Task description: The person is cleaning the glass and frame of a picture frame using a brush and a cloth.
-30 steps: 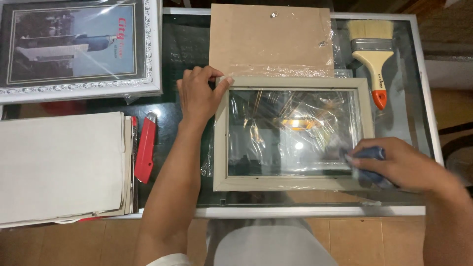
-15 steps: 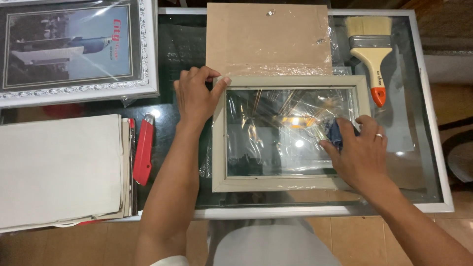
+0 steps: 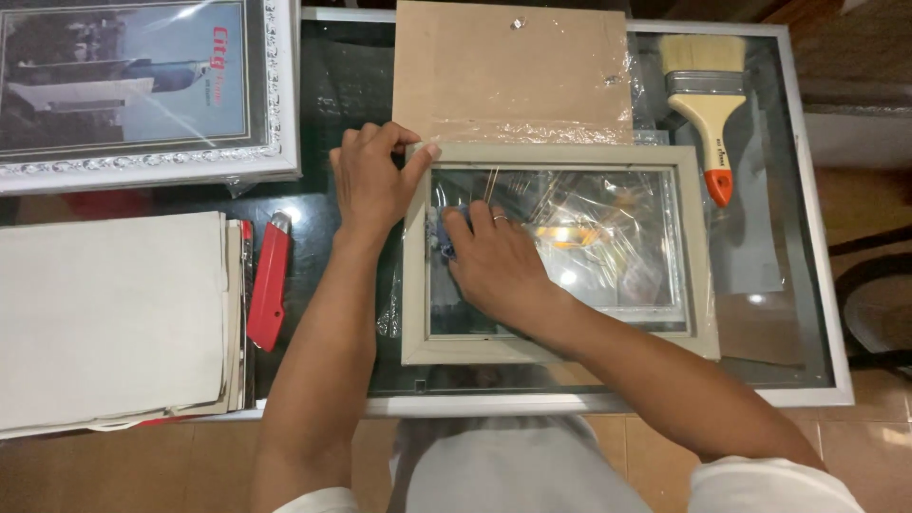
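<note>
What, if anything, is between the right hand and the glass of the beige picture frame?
A small blue object, mostly hidden, sits under the right hand's fingertips on the beige picture frame's glass. The left hand presses the frame's top-left corner.

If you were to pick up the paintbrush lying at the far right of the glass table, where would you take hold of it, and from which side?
Grip the paintbrush by its pale wooden handle, just above the orange tip, coming from the near right. It lies flat with its bristles pointing away and its handle toward the person, and the handle narrows there, so fingers can close across it. The grey picture frame sits close on its left, so that side looks tighter.
</note>
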